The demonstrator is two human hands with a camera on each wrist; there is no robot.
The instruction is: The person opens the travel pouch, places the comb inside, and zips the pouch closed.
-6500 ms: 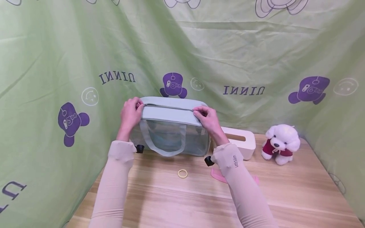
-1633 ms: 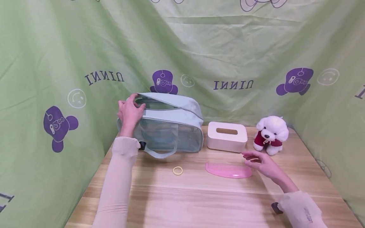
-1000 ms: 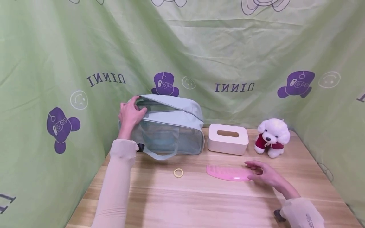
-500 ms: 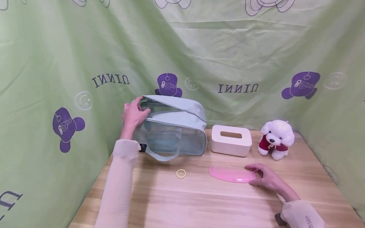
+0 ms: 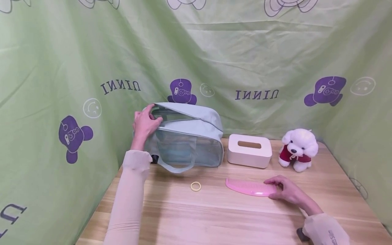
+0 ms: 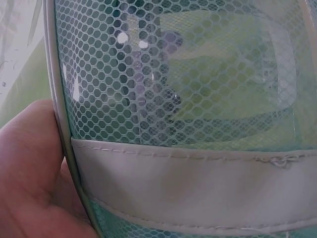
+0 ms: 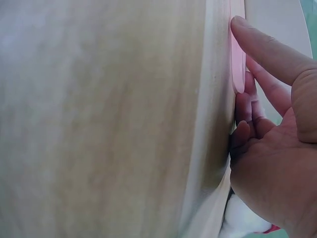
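Note:
A light blue-grey toiletry bag (image 5: 199, 126) with see-through mesh sides stands at the back of the table, its top zip parted at the left. My left hand (image 5: 144, 124) grips the bag's left end at the opening, thumb on the front edge and a finger at the rear edge. Close up in the left wrist view, the hand (image 6: 29, 173) lies against the bag's piped seam beside a pale strap (image 6: 198, 183). On the table, my right hand (image 5: 288, 190) pinches the right end of a pink comb (image 5: 248, 188); the right wrist view shows the thumb along the comb's edge (image 7: 238, 64).
A yellowish ring (image 5: 195, 186) lies in front of the bag. To the bag's right stand a white tissue box (image 5: 249, 158) and a white plush dog (image 5: 301, 144) in a red top. A green printed curtain (image 5: 260, 61) hangs around the wooden table (image 5: 214, 221).
The zip, closed at first under both hands, now gapes at the left. My right hand has left the bag, come down to the comb and taken its right end. The left hand stays on the bag.

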